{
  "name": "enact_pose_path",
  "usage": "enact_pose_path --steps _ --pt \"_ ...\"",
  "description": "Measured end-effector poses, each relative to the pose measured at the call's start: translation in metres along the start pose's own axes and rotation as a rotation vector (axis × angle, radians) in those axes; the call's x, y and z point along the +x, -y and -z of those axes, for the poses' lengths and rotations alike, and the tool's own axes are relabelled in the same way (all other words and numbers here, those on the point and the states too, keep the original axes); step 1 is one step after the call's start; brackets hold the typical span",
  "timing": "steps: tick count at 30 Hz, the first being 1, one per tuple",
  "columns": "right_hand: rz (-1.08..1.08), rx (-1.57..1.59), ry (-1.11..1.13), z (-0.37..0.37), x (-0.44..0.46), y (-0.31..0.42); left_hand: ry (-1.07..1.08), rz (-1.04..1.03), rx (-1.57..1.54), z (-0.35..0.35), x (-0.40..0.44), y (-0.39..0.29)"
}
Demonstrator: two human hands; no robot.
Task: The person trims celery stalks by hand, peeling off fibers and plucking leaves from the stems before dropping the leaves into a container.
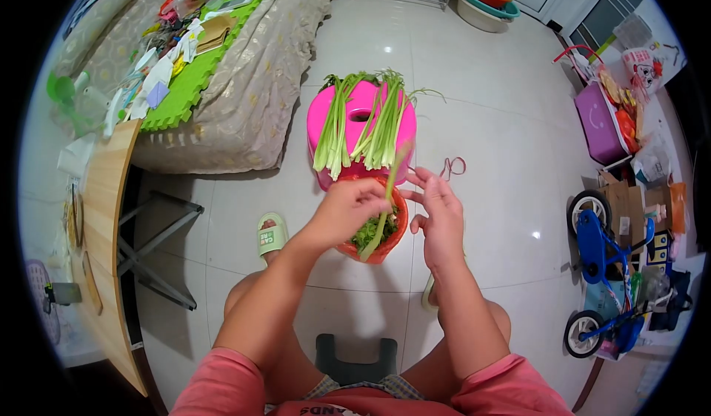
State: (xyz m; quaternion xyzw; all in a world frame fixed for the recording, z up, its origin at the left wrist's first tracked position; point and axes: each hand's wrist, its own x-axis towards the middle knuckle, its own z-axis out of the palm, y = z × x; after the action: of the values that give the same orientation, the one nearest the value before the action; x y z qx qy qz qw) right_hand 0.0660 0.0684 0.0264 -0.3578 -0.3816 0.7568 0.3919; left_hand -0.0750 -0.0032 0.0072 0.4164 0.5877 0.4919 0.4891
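My left hand (351, 207) has its fingers closed around a single pale green celery stalk (389, 190), which slants over a red container (401, 227) with green leaves (366, 237) inside. Just right of the stalk is my right hand (439, 214), palm turned inward and fingers apart, with nothing visible in it. Ahead of both hands stands a pink stool (320, 123) with a hole in its top. Two bunches of celery lie on it, a left bunch (337, 123) and a right bunch (384, 123), leafy ends pointing away from me.
A reddish loop of string (453, 167) lies on the tiled floor. At left are a cloth-covered bed (248, 82) and a wooden folding table (107, 216). A blue child's bicycle (603, 264) and a purple bin (598, 123) stand at right. Stacked basins (485, 5) are at the back.
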Motion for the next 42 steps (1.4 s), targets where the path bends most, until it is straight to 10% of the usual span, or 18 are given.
enact_pose_path --steps 2,6,16,24,30,38,42 --pt "-0.025 -0.576 0.140 0.015 0.005 -0.020 -0.087 -0.032 -0.178 0.007 0.002 -0.001" --pt "-0.408 -0.705 0.569 0.008 -0.008 -0.018 -0.162 -0.027 -0.283 0.014 0.005 -0.002" --pt "-0.137 -0.609 0.170 0.007 0.013 -0.025 0.124 0.280 -0.166 0.001 -0.005 0.014" --pt "0.445 -0.840 0.123 -0.010 0.071 -0.055 -0.415 -0.100 -0.007 -0.005 0.033 0.023" --pt "0.353 -0.697 0.039 -0.053 0.136 -0.062 -0.656 -0.089 -0.019 0.032 0.086 0.032" --pt "0.221 -1.296 -0.089 -0.034 0.177 -0.151 -0.751 0.197 0.417 0.055 0.075 0.133" --pt "0.250 -1.398 -0.085 -0.043 0.170 -0.146 -0.902 -0.001 0.507 0.064 0.069 0.142"
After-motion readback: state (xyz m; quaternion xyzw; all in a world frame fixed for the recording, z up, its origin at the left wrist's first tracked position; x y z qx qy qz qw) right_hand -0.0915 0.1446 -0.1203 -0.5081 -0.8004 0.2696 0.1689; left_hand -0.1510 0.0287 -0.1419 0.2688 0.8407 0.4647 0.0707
